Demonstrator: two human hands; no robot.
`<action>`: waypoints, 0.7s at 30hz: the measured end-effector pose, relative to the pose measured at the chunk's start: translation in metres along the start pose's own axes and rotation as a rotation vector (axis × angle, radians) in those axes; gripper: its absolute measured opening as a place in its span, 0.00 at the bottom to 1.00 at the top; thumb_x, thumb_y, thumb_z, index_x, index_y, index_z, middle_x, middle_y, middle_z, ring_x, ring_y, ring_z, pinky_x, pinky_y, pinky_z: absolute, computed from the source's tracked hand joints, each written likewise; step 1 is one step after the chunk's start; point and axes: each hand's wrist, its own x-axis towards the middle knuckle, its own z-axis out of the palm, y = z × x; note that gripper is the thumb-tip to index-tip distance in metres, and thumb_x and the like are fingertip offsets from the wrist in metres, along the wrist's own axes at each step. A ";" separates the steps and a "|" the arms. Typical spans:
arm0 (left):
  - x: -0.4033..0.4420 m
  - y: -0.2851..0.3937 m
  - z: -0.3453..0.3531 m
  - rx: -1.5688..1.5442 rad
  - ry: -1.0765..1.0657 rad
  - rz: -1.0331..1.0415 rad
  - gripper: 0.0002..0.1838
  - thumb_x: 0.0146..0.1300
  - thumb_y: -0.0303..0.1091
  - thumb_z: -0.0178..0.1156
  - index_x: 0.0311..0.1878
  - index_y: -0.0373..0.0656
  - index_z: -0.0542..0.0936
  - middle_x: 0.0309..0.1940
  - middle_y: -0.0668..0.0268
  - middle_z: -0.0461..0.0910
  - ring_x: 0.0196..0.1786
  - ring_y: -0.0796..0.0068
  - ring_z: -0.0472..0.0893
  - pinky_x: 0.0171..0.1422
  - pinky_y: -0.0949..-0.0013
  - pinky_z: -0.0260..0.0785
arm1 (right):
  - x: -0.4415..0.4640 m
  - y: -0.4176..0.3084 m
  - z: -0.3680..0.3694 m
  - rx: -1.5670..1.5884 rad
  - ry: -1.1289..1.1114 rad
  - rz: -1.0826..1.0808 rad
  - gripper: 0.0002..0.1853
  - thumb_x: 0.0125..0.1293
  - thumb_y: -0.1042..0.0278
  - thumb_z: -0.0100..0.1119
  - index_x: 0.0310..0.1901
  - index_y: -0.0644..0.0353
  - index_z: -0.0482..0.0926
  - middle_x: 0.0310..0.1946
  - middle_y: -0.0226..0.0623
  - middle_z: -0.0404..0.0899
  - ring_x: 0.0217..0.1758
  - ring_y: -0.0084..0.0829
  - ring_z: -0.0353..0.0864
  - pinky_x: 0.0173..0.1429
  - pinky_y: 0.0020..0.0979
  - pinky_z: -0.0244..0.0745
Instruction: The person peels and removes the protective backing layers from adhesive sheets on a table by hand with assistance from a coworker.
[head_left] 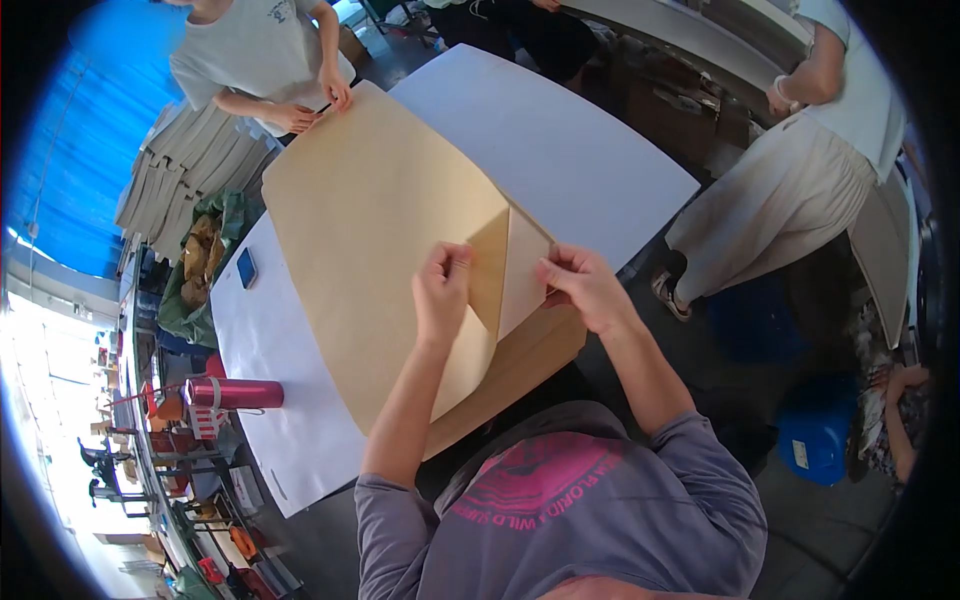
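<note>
A large tan paper sheet (370, 210) lies over the table, its near part lifted and bent into a fold. My left hand (443, 295) is closed, with its fingertips at the fold's left side; it appears to pinch the sheet. My right hand (585, 285) pinches the sheet's right corner between thumb and fingers. A pale triangular face (523, 268) shows between my hands, and I cannot tell whether it is the sheet's underside or a separate layer. More tan paper (545, 345) is stacked beneath, by the near edge.
The white tabletop (290, 440) carries a phone (247, 268) and a red bottle (235, 393) on the left. Across the table, a person's hands (315, 110) touch the sheet's far edge. Another person (790, 190) stands at right. A blue bin (815, 440) is on the floor.
</note>
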 end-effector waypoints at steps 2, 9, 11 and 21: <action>0.015 -0.006 -0.019 -0.035 0.014 -0.094 0.13 0.67 0.38 0.57 0.32 0.38 0.77 0.22 0.76 0.72 0.25 0.87 0.65 0.28 0.78 0.59 | 0.004 -0.001 -0.011 0.107 -0.007 0.044 0.08 0.66 0.63 0.58 0.36 0.57 0.78 0.30 0.27 0.79 0.31 0.20 0.78 0.36 0.23 0.75; 0.060 -0.054 -0.088 -0.128 0.082 -0.148 0.14 0.65 0.41 0.59 0.33 0.37 0.78 0.23 0.73 0.74 0.23 0.87 0.68 0.24 0.79 0.61 | 0.019 0.010 -0.036 0.237 0.025 0.135 0.07 0.64 0.62 0.61 0.34 0.55 0.78 0.28 0.25 0.79 0.30 0.19 0.78 0.33 0.21 0.73; 0.069 -0.063 -0.108 -0.158 0.110 -0.195 0.15 0.65 0.42 0.60 0.34 0.38 0.79 0.23 0.72 0.74 0.22 0.84 0.69 0.22 0.77 0.62 | 0.021 0.014 -0.040 0.229 0.028 0.127 0.07 0.64 0.63 0.61 0.34 0.55 0.78 0.28 0.25 0.79 0.29 0.19 0.78 0.33 0.21 0.72; 0.078 -0.062 -0.128 -0.208 0.108 -0.237 0.16 0.65 0.46 0.59 0.33 0.41 0.76 0.21 0.72 0.74 0.19 0.85 0.70 0.20 0.78 0.61 | 0.018 0.016 -0.023 0.223 0.009 0.088 0.18 0.68 0.52 0.53 0.44 0.60 0.77 0.35 0.31 0.81 0.37 0.26 0.81 0.36 0.28 0.74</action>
